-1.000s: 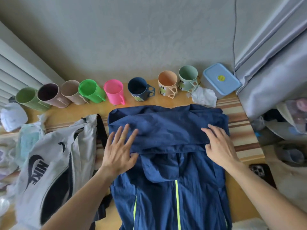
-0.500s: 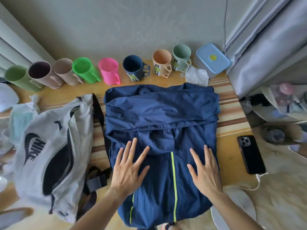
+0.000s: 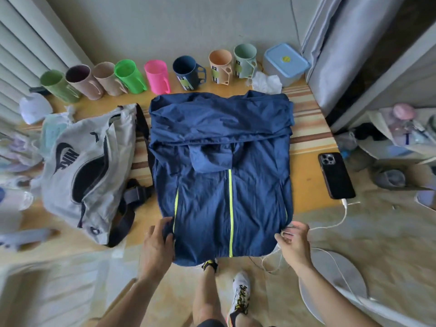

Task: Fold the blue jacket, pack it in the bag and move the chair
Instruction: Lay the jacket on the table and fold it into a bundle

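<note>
Blue jacket [image 3: 221,175]: lies flat on the desk [image 3: 309,171], far portion folded toward the near side, yellow-green zip line running down the middle, hem overhanging the near desk edge.

Left hand [image 3: 157,244]: at the near left hem corner, forearm reaching up from below, fingers [image 3: 165,228] curled around the fabric edge and holding it.

Right hand [image 3: 293,241]: at the near right hem corner, palm turned inward, fingers pinched narrowly on the corner of the cloth.

Grey bag [image 3: 87,168]: lies just left of the jacket, dark strap touching the jacket's left side.

Phone [image 3: 336,175]: face down, right of the jacket, apart from it, white cable [image 3: 339,223] plugged in.

Row of cups [image 3: 146,75] and a lidded blue container [image 3: 285,62] stand along the far desk edge by the wall.
</note>
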Demonstrator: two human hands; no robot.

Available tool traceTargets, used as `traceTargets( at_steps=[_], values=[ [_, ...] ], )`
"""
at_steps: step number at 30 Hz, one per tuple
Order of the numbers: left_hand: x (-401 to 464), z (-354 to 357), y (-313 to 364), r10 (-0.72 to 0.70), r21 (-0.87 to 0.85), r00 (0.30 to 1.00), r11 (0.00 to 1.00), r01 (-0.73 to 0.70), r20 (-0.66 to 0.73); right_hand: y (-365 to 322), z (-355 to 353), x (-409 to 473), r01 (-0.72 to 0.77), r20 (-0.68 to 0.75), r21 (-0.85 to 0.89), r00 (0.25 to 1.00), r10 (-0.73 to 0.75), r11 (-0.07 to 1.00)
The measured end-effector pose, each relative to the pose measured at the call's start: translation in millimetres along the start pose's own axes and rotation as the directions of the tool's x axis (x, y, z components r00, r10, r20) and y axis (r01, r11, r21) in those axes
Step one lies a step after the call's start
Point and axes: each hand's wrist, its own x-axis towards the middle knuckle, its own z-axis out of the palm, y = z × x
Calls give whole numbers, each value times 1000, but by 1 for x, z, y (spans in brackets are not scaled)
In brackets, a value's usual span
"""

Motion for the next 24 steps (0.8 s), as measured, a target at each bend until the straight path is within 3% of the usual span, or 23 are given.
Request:
traceTargets(
  at_steps=[4,10,13,17,19,24],
  values=[
    [-16,-9,14,-174,-134,984,977,169,-32,-14,-17,-3,-224,75,180,974,214,958],
    [-42,-40,14,-262,-293,942,936,196,-210,-26,-62,-7,-208,17,347,976,215,915],
    [-54,-52,6,-434,-497,895,801,334,-99,-25,-83,-8,-204,-22,373,973,228,905],
    [-67,-54,-7,-558,-630,784,513,583,271,-14,-100,-13,-244,-30,395,960,278,886],
    [-76,-54,-13,-559,-611,758,483,628,337,-7,-109,-20,-253,-1,384,962,275,888],
    [-89,-69,2,-513,-671,795,468,575,324,-11,-138,-36,-182,158,317,978,137,931]
  ],
)
